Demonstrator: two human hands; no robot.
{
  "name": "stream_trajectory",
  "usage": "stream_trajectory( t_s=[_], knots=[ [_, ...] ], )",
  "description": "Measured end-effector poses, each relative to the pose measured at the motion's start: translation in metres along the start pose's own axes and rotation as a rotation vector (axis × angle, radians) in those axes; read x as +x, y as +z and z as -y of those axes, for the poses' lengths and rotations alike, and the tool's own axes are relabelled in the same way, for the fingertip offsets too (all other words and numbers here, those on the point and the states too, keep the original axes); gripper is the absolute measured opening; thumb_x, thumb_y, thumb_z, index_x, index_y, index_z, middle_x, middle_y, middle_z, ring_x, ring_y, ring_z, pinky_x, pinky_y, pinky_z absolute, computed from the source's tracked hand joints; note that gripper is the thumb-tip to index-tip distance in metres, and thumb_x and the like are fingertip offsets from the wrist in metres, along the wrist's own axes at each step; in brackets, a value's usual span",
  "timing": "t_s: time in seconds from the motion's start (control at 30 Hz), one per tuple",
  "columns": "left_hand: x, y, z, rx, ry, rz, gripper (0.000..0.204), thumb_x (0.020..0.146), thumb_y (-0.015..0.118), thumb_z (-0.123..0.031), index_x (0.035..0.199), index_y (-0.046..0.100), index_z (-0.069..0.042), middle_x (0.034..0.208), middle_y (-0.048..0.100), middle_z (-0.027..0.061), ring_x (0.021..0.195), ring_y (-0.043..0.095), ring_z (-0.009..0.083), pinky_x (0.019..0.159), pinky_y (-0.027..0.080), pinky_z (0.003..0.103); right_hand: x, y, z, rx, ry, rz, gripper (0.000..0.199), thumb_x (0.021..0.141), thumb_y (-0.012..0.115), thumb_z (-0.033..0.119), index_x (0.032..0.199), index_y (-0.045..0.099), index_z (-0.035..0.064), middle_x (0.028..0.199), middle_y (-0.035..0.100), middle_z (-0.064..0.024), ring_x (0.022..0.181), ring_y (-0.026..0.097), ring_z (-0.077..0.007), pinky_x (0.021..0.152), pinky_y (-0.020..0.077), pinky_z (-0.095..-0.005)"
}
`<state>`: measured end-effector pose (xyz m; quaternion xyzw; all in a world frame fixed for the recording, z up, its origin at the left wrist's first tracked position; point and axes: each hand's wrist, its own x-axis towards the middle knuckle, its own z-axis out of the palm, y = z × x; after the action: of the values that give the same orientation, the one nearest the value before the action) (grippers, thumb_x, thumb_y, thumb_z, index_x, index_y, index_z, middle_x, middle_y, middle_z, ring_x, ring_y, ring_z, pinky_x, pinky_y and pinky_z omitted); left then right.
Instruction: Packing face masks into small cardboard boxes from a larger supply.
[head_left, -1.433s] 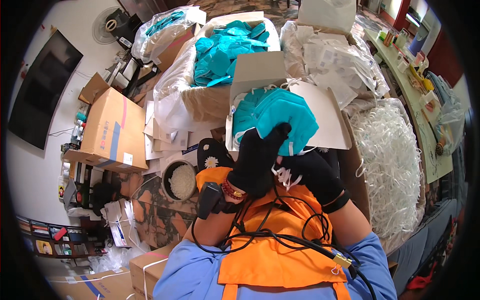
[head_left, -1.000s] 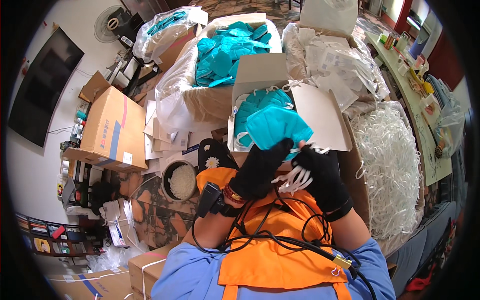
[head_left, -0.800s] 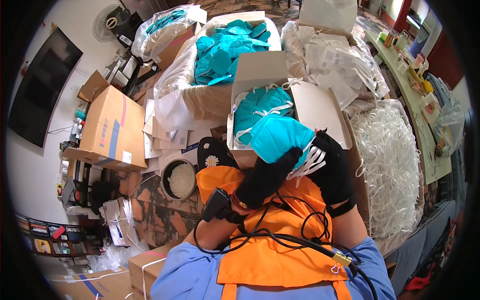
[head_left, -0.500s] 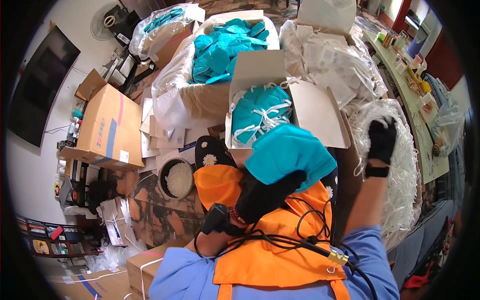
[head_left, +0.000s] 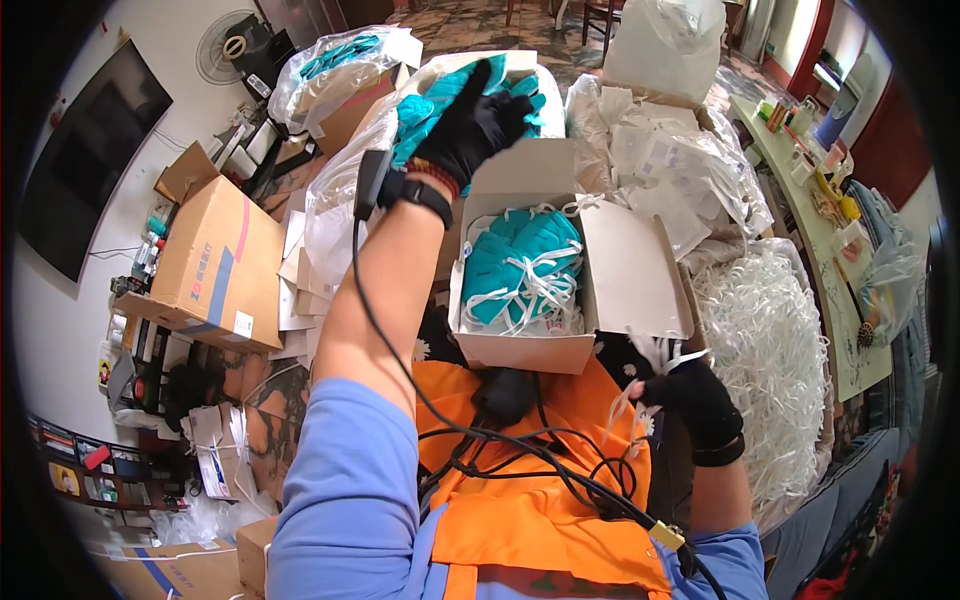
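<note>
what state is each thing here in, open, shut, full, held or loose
small white cardboard box: flaps open, partly filled with teal masks
teal face masks with white straps in the box: loose, piled
large bin of teal masks: open, heaped
left hand in black glove: reaching onto the bin's masks
right hand in black glove: closed on white elastic straps
brown cardboard carton: shut

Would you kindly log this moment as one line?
left hand: reaching into teal mask pile | right hand: holding white straps | open white box: teal masks inside
</note>
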<state>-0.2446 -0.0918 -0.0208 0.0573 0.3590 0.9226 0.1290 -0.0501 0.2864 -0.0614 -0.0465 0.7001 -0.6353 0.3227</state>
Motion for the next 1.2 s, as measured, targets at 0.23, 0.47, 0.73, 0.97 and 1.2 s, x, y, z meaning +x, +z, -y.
stream_trajectory(
  t_s=[0.23,0.47,0.73,0.97,1.2],
  knots=[
    [-0.052,0.039,0.155,0.111,-0.309,0.356,0.063,0.097,0.044,-0.051,0.13,0.049,0.003,0.123,0.06,0.0129,0.112,0.058,0.0248,0.098,0.046,0.038,0.02,0.026,0.014,-0.048,-0.267,-0.068,0.027,0.096,0.055,0.029,0.104,0.064,0.005,0.085,0.062,-0.0003,0.077,0.06,-0.0088,0.063,0.0474,-0.0241],
    [-0.122,0.056,0.191,-0.089,-0.459,0.492,0.058,0.096,0.046,-0.048,0.126,0.053,0.001,0.109,0.066,0.0081,0.095,0.062,0.014,0.083,0.048,0.025,0.047,-0.01,0.039,0.378,-0.316,0.006,0.028,0.096,0.055,0.016,0.118,0.06,0.0004,0.101,0.064,-0.0043,0.09,0.06,-0.0131,0.08,0.0476,-0.0247],
    [-0.135,0.067,0.197,0.332,-0.374,0.318,0.044,0.093,0.057,-0.017,0.131,0.049,0.002,0.116,0.062,0.0107,0.099,0.064,0.0197,0.088,0.051,0.032,0.06,0.006,0.022,-0.054,-0.805,-0.314,0.023,0.092,0.059,0.022,0.108,0.062,0.0056,0.087,0.058,0.0014,0.074,0.053,-0.007,0.065,0.0403,-0.0212],
    [-0.148,0.081,0.196,0.282,-0.449,0.17,0.042,0.095,0.055,-0.024,0.127,0.051,0.002,0.109,0.064,0.0118,0.095,0.067,0.0268,0.074,0.058,0.034,0.059,-0.007,0.033,0.155,-0.472,-0.299,0.024,0.095,0.055,0.03,0.094,0.066,0.0094,0.066,0.05,0.0061,0.052,0.041,-0.0015,0.045,0.0255,-0.0181],
    [-0.156,0.091,0.191,0.234,-0.426,0.034,0.045,0.094,0.053,-0.039,0.119,0.056,-0.001,0.099,0.063,0.01,0.089,0.068,0.0259,0.067,0.058,0.034,0.066,-0.011,0.029,0.273,-0.421,-0.24,0.02,0.094,0.058,0.026,0.093,0.065,0.0071,0.069,0.051,0.0048,0.054,0.043,-0.0024,0.048,0.0294,-0.0182]
  ],
)
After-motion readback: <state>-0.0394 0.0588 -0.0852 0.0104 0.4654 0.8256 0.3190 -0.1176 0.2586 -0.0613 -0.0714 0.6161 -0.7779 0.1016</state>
